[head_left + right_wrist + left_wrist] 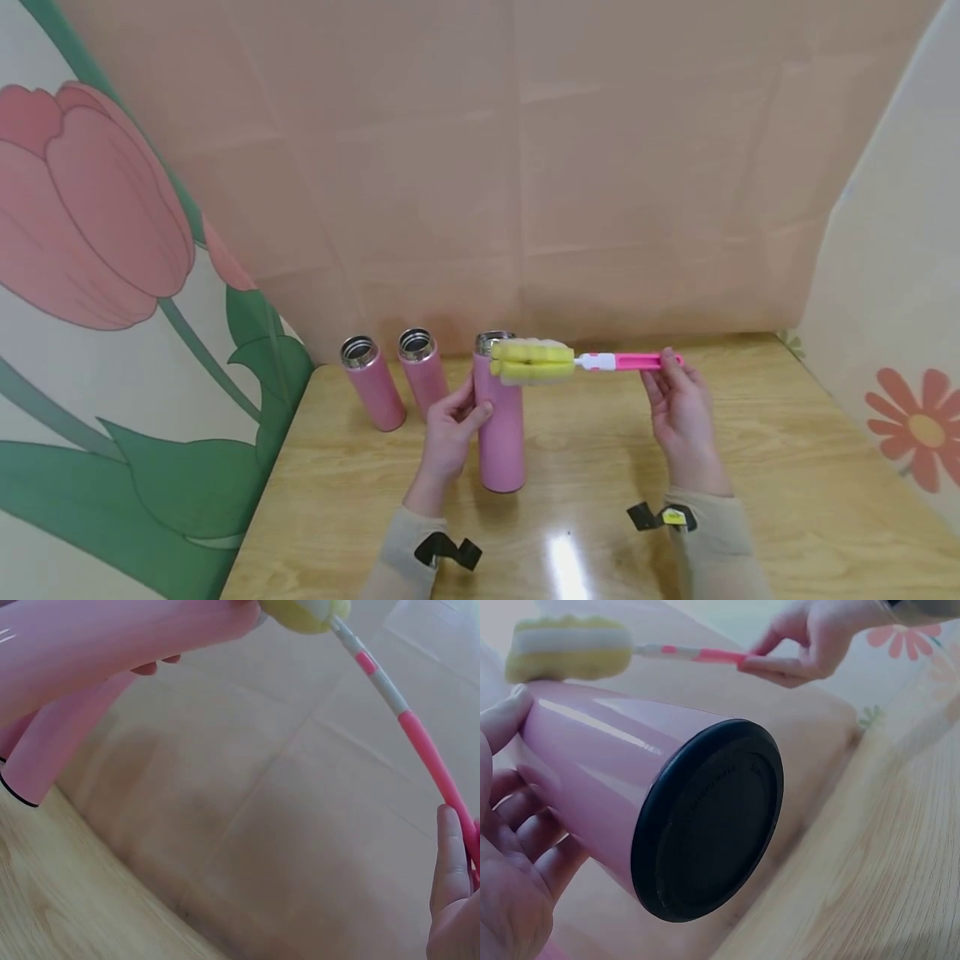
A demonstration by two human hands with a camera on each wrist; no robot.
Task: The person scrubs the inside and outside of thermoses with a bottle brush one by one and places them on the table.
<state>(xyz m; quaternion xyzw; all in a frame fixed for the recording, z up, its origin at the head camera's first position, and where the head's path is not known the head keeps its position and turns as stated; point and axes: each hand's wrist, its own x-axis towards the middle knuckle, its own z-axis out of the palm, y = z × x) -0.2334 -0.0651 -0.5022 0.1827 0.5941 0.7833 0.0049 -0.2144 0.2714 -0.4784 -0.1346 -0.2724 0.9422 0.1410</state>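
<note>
My left hand (448, 429) grips a pink bottle (501, 433) around its upper side, thumb in front. In the left wrist view the bottle's black base (709, 821) faces the camera, raised over the table. The bottle has a bare metal rim (491, 340) and no lid. My right hand (682, 412) pinches the end of a bottle brush's pink handle (637, 361). The brush lies level, its yellow and white sponge head (532, 361) overlapping the bottle's upper part in the head view. The sponge covers part of the metal rim there.
Left of the held bottle stand two more pink bottles, one farther left (375, 387) and one nearer (424, 371), both lidless. They stand on a wooden table (585, 500). A pinkish sheet (517, 167) hangs behind, and flower-patterned walls (915, 425) flank the table.
</note>
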